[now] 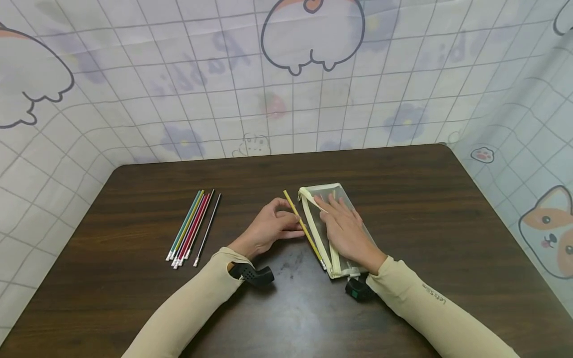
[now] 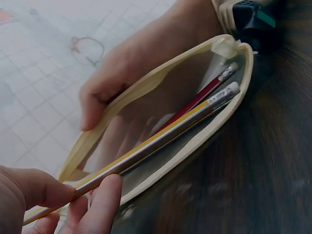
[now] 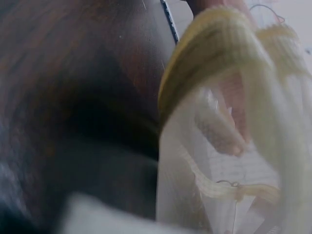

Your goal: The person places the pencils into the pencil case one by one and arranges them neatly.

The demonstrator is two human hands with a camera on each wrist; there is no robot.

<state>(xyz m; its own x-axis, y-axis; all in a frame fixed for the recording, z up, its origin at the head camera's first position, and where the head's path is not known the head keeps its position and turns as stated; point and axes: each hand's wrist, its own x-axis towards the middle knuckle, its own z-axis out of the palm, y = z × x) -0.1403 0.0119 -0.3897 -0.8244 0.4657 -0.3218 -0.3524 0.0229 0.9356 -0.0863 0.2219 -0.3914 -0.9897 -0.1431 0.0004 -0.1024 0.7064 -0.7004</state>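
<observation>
On the dark brown wood-grained counter (image 1: 447, 219), a translucent, cream-edged pouch (image 1: 323, 238) lies under the right hand (image 1: 347, 228), palm down, fingers extended. The left hand (image 1: 270, 226), turned inward, pinches a slim yellow eraser-tipped pencil (image 1: 308, 236) between thumb and fingers along the pouch's open mouth.

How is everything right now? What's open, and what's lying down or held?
Pouch: mouth open.
Yellow pencil: held at the pouch's mouth.
Red pencil: inside the pouch.
Pencil row: lying bunched together, unheld.
Lone dark pencil: lying slightly apart.
Left grip: pinching the yellow pencil.
Right grip: resting on the pouch.
</observation>
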